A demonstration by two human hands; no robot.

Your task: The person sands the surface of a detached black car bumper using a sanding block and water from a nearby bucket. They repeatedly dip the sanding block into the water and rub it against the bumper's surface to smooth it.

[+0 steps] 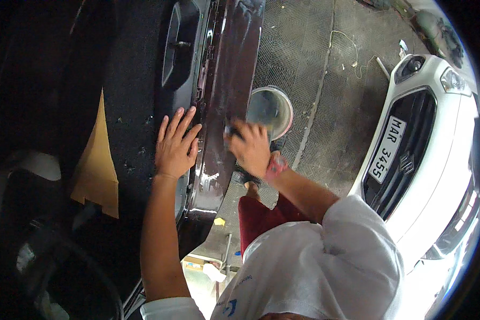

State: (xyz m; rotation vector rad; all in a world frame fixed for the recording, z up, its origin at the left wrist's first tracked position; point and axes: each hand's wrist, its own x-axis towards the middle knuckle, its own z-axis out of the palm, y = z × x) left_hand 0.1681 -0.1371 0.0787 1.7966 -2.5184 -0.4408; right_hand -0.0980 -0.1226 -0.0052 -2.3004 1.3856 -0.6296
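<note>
My left hand (177,144) lies with its fingers spread on the dark interior of an open vehicle, at the edge of a black trim panel (177,48). My right hand (250,146), slightly blurred, is closed on a dark thing I cannot make out, against the glossy dark maroon painted edge (210,186) of the vehicle. A bucket of cloudy water (266,104) stands on the floor just beyond my right hand. A pointed piece of brown cardboard (96,170) lies on the black surface left of my left hand.
A white car's front end (378,208) is on the right, across a dark textured floor (304,53). A thin cord (346,42) lies on that floor, and dark green items (432,29) sit at the top right. A small yellow piece (219,221) lies by my legs.
</note>
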